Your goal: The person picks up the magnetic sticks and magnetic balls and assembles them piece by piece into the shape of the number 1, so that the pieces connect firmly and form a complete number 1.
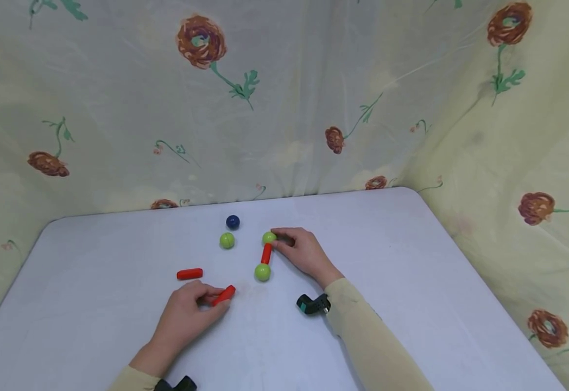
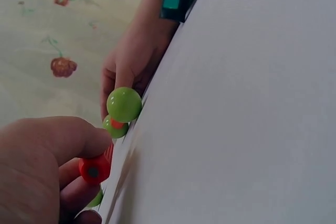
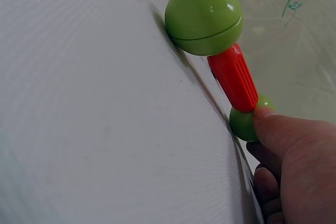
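My left hand point(image 1: 187, 312) pinches a ridged red rod point(image 1: 224, 295) between thumb and fingers; a dark grey disc shows on the rod's end in the left wrist view. With thumb and fingertips my right hand point(image 1: 306, 252) holds the far green ball point(image 1: 269, 237) of a joined piece. That piece is a red rod point(image 3: 233, 77) with a green ball on each end. Its near green ball point(image 1: 262, 272) points toward me. Left of my right hand lie a loose green ball point(image 1: 227, 240) and a dark blue ball point(image 1: 233, 222). Another red rod point(image 1: 189, 273) lies beyond my left hand.
All of it is on a white table point(image 1: 402, 260) with rounded far corners. A flower-patterned cloth point(image 1: 284, 103) hangs behind and along the sides. Each wrist wears a black camera, with the right one point(image 1: 313, 304) close above the tabletop.
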### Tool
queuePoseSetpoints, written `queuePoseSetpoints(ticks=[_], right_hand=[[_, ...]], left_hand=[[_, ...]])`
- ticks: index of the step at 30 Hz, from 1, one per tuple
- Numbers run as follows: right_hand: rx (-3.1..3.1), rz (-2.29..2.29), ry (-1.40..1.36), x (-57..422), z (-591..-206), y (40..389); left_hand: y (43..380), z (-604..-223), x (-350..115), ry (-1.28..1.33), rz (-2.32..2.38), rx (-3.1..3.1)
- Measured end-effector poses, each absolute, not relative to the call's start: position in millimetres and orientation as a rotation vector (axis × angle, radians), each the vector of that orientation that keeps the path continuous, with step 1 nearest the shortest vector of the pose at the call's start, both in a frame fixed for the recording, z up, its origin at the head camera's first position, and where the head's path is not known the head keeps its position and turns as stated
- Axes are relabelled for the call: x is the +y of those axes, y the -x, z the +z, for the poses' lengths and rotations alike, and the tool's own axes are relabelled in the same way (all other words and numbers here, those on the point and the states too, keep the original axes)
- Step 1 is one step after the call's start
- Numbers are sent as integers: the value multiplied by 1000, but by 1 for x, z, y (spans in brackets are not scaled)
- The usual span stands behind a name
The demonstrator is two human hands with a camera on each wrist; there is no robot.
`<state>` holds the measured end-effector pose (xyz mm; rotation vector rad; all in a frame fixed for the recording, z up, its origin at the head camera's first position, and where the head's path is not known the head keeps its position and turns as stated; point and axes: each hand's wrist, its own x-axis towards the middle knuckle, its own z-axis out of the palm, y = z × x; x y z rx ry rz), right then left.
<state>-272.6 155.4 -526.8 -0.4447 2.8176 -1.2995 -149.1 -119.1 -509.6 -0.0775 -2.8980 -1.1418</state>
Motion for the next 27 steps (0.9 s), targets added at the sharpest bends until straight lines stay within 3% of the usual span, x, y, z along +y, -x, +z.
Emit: queuePoseSetpoints(ticks=[27], right_hand=[[2806,-1299,457,156,-526,273]], left_hand=[[153,-510,-90,151,-1067,-2879]])
